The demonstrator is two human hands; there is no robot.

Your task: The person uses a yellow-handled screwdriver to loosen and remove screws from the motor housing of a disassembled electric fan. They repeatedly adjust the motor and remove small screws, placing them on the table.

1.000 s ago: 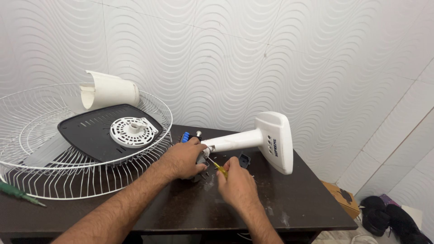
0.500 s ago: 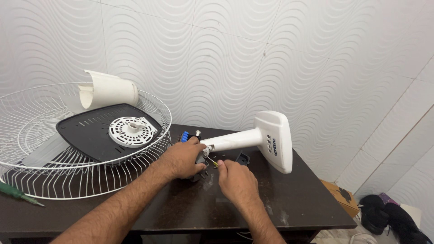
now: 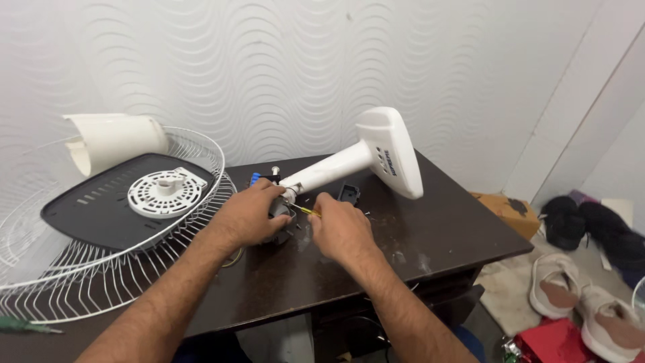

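White fan stand (image 3: 356,161) lies tilted across the back middle of the dark wooden table (image 3: 443,235), base raised toward the right rear edge, neck end down at my hands. My left hand (image 3: 250,214) is closed around the dark motor part (image 3: 281,214) at the neck end; my right hand (image 3: 341,227) is curled shut on a yellow-handled screwdriver (image 3: 309,211), tip pointing at that joint. White wire fan guard (image 3: 101,269) overhangs the table's left edge, carrying a black blade piece (image 3: 87,215) and a white round cover (image 3: 164,193).
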